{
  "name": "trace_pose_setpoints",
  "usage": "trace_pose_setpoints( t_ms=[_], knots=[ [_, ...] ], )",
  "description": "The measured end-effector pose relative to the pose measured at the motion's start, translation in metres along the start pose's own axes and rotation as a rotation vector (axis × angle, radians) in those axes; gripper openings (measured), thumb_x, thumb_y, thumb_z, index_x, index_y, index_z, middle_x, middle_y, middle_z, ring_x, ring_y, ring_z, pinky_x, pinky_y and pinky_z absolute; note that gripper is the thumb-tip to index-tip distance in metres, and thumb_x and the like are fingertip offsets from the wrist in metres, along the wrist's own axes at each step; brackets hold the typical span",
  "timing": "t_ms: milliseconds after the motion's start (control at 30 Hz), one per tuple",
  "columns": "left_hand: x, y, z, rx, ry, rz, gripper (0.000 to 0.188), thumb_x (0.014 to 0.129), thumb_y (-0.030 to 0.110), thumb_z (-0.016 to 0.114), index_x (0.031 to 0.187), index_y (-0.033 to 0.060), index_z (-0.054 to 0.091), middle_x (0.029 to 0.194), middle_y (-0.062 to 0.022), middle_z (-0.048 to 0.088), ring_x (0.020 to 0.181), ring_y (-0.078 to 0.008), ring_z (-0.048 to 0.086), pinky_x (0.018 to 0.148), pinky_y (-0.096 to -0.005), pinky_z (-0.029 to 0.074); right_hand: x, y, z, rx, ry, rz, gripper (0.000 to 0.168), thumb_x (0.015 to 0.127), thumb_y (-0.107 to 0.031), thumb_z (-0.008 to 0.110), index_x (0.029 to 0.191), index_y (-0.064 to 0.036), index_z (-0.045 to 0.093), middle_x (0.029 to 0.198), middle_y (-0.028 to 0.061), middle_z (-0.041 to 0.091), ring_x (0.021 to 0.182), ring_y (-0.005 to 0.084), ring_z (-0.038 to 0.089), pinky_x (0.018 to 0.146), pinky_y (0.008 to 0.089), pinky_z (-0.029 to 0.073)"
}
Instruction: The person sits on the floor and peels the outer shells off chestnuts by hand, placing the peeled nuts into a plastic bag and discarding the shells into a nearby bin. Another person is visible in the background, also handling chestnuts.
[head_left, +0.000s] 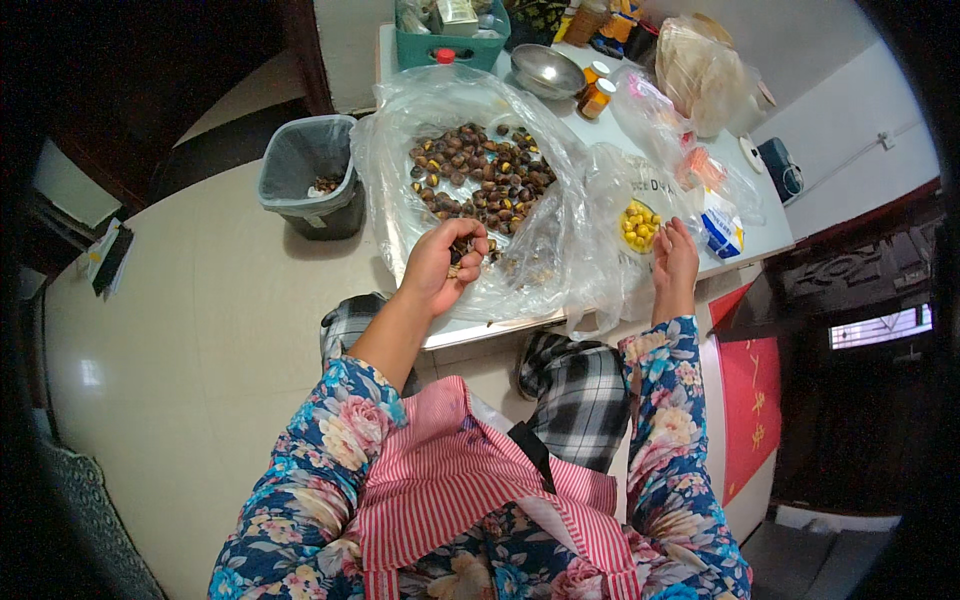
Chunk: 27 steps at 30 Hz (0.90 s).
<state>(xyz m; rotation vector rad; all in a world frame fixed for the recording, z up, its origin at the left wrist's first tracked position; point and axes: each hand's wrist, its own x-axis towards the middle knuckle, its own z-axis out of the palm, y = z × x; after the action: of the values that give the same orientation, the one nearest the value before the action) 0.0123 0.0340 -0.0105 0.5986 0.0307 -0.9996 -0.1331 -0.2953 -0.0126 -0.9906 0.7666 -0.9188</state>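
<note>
Many dark brown chestnuts (487, 176), some split with yellow flesh showing, lie on a large clear plastic bag (382, 195) on the table. My left hand (448, 266) is curled over the near edge of the bag, its fingers closed on dark pieces of chestnut shell (461, 247). Further right, peeled yellow chestnuts (640, 227) sit together in a rounded heap amid clear plastic; their container cannot be told clearly. My right hand (675, 255) is just to the right of them, fingers bent and close together. Whether it holds anything cannot be seen.
A lined waste bin (307, 202) with shells inside stands on the floor left of the table (772, 236). Toward the back are a green basket (450, 52), a metal bowl (547, 71) and jars (596, 99). A blue and white packet (722, 225) lies right of my right hand.
</note>
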Motion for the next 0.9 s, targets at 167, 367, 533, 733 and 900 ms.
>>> trace_pose_setpoints(
  t_ms=[167, 367, 533, 733, 900],
  knots=[
    [-0.002, 0.007, -0.004, -0.104, 0.053, 0.090, 0.013, 0.084, 0.014, 0.050, 0.085, 0.0007, 0.050, 0.069, -0.0059, 0.050, 0.050, -0.0076, 0.039, 0.038, -0.0180, 0.028, -0.045, 0.002, 0.039, -0.084, -0.192, -0.008, 0.022, 0.081, 0.001, 0.053, 0.103, 0.003, 0.054, 0.094, 0.0096, 0.058, 0.077, 0.0148, 0.058, 0.064, 0.0248, 0.050],
    [0.000, 0.010, -0.007, -0.120, 0.050, 0.117, 0.014, 0.085, 0.017, 0.051, 0.082, 0.0033, 0.050, 0.068, -0.0052, 0.050, 0.048, -0.0070, 0.038, 0.037, -0.0176, 0.028, -0.102, 0.016, 0.116, -0.448, -0.679, -0.112, 0.014, 0.082, -0.006, 0.056, 0.094, -0.001, 0.060, 0.087, 0.0038, 0.060, 0.076, 0.0118, 0.057, 0.063, 0.0245, 0.050],
    [-0.001, 0.009, -0.008, -0.090, 0.069, 0.168, 0.014, 0.084, 0.019, 0.052, 0.079, 0.0060, 0.050, 0.069, -0.0040, 0.051, 0.047, -0.0047, 0.037, 0.034, -0.0155, 0.026, -0.100, 0.049, 0.160, -1.110, -0.777, -0.597, 0.017, 0.077, -0.006, 0.059, 0.092, -0.002, 0.062, 0.087, 0.0126, 0.063, 0.078, 0.0223, 0.061, 0.068, 0.0319, 0.049],
    [-0.003, 0.013, -0.009, -0.064, 0.054, 0.183, 0.009, 0.081, 0.013, 0.052, 0.077, 0.0045, 0.052, 0.068, -0.0050, 0.051, 0.048, -0.0074, 0.039, 0.037, -0.0181, 0.027, -0.081, 0.071, 0.177, -1.549, -0.777, -0.689, 0.015, 0.071, -0.011, 0.062, 0.081, -0.002, 0.059, 0.082, 0.0194, 0.060, 0.080, 0.0368, 0.057, 0.070, 0.0450, 0.044],
    [-0.012, 0.021, -0.004, -0.137, 0.030, 0.219, 0.009, 0.082, 0.012, 0.050, 0.079, 0.0041, 0.052, 0.067, -0.0052, 0.050, 0.049, -0.0085, 0.040, 0.038, -0.0197, 0.029, -0.084, 0.070, 0.187, -1.635, -0.773, -0.606, 0.020, 0.070, -0.017, 0.065, 0.085, -0.005, 0.059, 0.083, 0.0169, 0.062, 0.080, 0.0350, 0.058, 0.070, 0.0434, 0.046]
  ],
)
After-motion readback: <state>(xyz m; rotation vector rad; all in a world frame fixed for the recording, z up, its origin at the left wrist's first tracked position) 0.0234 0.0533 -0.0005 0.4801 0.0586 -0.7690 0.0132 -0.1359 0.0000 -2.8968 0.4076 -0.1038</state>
